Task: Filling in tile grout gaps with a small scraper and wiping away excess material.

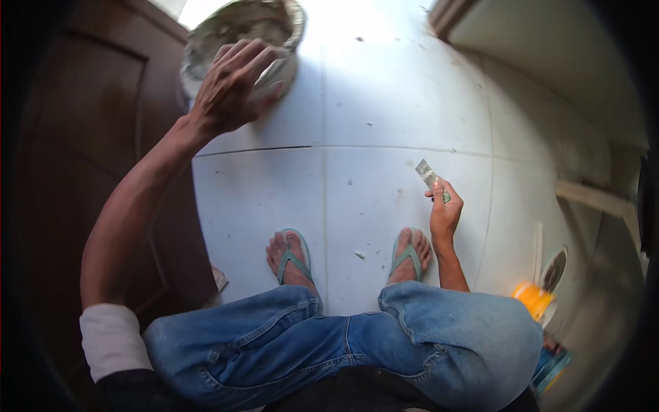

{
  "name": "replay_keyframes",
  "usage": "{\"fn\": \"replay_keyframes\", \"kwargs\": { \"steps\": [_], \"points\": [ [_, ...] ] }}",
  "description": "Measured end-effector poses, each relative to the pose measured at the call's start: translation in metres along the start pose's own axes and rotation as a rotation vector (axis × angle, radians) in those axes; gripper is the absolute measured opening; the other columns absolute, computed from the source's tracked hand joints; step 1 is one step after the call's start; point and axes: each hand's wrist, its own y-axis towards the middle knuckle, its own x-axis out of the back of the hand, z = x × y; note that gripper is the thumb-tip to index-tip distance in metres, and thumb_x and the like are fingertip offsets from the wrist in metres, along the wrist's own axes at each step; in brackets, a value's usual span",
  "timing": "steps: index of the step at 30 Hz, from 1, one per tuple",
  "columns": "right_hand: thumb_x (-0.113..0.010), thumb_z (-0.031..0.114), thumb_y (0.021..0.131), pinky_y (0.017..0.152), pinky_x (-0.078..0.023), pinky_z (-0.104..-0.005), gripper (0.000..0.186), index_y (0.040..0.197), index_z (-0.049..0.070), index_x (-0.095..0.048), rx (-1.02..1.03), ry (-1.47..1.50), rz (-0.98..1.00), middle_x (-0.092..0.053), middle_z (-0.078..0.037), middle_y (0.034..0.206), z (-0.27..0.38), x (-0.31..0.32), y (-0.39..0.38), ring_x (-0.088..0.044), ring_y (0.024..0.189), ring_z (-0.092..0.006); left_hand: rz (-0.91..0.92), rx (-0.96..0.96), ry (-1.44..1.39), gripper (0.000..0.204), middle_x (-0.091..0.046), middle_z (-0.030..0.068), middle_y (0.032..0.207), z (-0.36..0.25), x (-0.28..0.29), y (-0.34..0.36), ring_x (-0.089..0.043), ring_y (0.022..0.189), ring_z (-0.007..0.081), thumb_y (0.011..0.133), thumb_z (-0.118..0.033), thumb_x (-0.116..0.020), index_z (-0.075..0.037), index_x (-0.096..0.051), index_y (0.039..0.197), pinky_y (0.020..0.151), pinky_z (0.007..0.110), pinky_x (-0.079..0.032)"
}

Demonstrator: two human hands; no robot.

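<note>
— Where's the bucket (240, 34) from where he squats?

— Ahead and to his left on the tiled floor (384, 103), next to the dark wooden door (89, 137). His left hand (233, 86) is the nearer one, fingers spread wide and resting on its rim.

— And the other?

— The right hand (445, 216) is well apart from it, low by his right foot (410, 254), closed round a small scraper (431, 178), blade pointing up and away from him.
</note>
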Motion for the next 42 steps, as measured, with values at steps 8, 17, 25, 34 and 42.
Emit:
{"fn": "replay_keyframes", "kwargs": {
  "steps": [8, 17, 25, 34, 42],
  "points": [
    [-0.062, 0.017, 0.106, 0.06, -0.049, -0.0313, 0.023, 0.101, -0.004, -0.071, -0.313, 0.473, -0.041, -0.066, -0.005, 0.076, -0.034, 0.017, -0.109, -0.061, 0.065, -0.0124, 0.637, -0.399, -0.098, 0.062, -0.061, 0.016, 0.139, -0.13, -0.1, 0.05, -0.059, 0.131, 0.0301, 0.098, -0.033, -0.075, -0.005, -0.057, 0.15, 0.111, 0.048, -0.051],
    [-0.07, 0.012, 0.096, 0.08, -0.053, -0.0459, 0.009, 0.102, 0.005, -0.072, 0.336, -0.115, 0.082, -0.073, -0.014, 0.093, -0.055, 0.011, -0.101, -0.069, 0.086, -0.0366, 0.53, -0.36, -0.274, 0.08, -0.044, 0.0193, 0.165, -0.283, -0.264, 0.164, -0.044, 0.15, 0.0393, 0.099, -0.051, -0.072, -0.021, -0.043, 0.166, 0.116, 0.063, -0.044],
    [-0.067, 0.011, 0.1, 0.072, -0.056, -0.0414, 0.013, 0.104, 0.0, -0.073, 0.105, -0.031, -0.025, -0.076, -0.015, 0.091, -0.051, 0.027, -0.095, -0.071, 0.077, -0.0301, 0.458, -0.279, -0.375, 0.079, -0.05, 0.0168, 0.159, -0.295, -0.304, 0.201, -0.05, 0.143, 0.0376, 0.096, -0.045, -0.075, -0.015, -0.045, 0.163, 0.114, 0.059, -0.044],
    [-0.074, 0.014, 0.102, 0.067, -0.055, -0.0296, 0.017, 0.112, 0.002, -0.08, -0.102, -0.008, -0.253, -0.078, -0.009, 0.087, -0.07, 0.146, 0.087, -0.069, 0.071, -0.0161, 0.285, 0.297, -0.252, 0.08, -0.051, 0.0184, 0.157, -0.263, -0.259, 0.081, -0.044, 0.149, 0.0383, 0.095, -0.034, -0.076, -0.007, -0.043, 0.163, 0.119, 0.058, -0.036],
    [-0.068, 0.005, 0.093, 0.091, -0.046, -0.0431, 0.027, 0.116, 0.012, -0.081, 0.672, -0.785, -0.106, -0.079, -0.001, 0.111, -0.055, 0.144, 0.157, -0.068, 0.103, -0.0221, 0.318, 0.439, -0.126, 0.079, -0.029, 0.0076, 0.179, -0.261, -0.26, -0.002, -0.017, 0.169, 0.0297, 0.102, -0.045, -0.065, -0.017, -0.037, 0.17, 0.132, 0.064, -0.007]
  ]
}}
